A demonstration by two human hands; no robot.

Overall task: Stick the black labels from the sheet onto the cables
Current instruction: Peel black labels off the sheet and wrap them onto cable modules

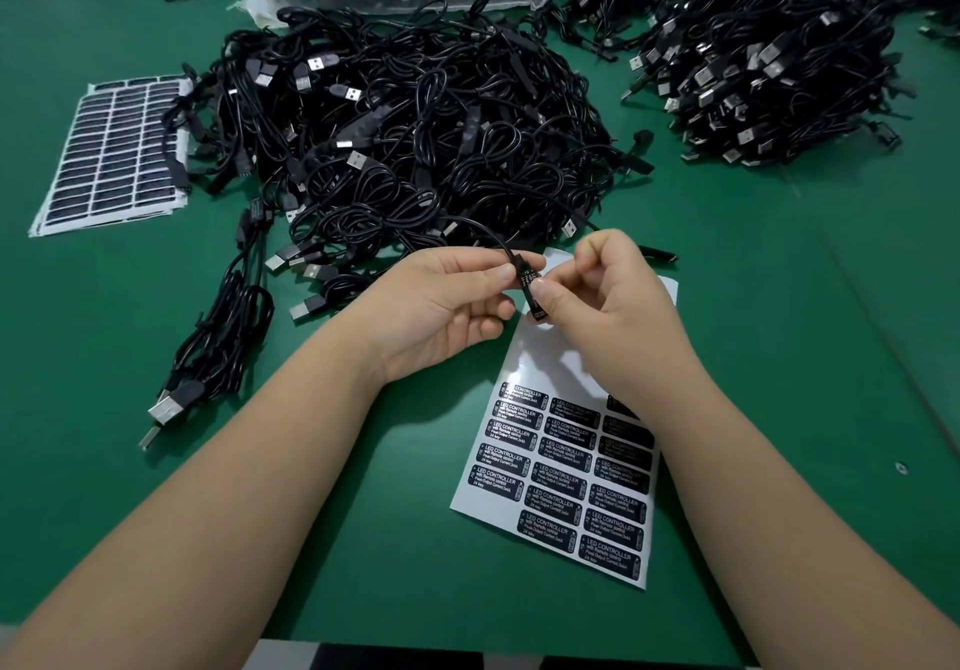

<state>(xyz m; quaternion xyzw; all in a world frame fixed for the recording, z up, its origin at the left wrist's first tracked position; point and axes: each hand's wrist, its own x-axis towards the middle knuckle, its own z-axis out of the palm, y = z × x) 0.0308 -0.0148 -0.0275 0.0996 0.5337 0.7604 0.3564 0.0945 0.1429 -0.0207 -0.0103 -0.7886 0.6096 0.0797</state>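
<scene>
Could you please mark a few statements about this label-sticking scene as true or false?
1. Both hands hold the same small black controller. True.
2. The label sheet under the hands is completely full. False: its upper part is bare backing; labels remain only on the lower part.
3. A stack of label sheets lies left of the big cable pile. True.
4. The table is red. False: it is green.
5. The left hand rests flat on the table. False: it is raised, pinching the controller with the right hand.
</scene>
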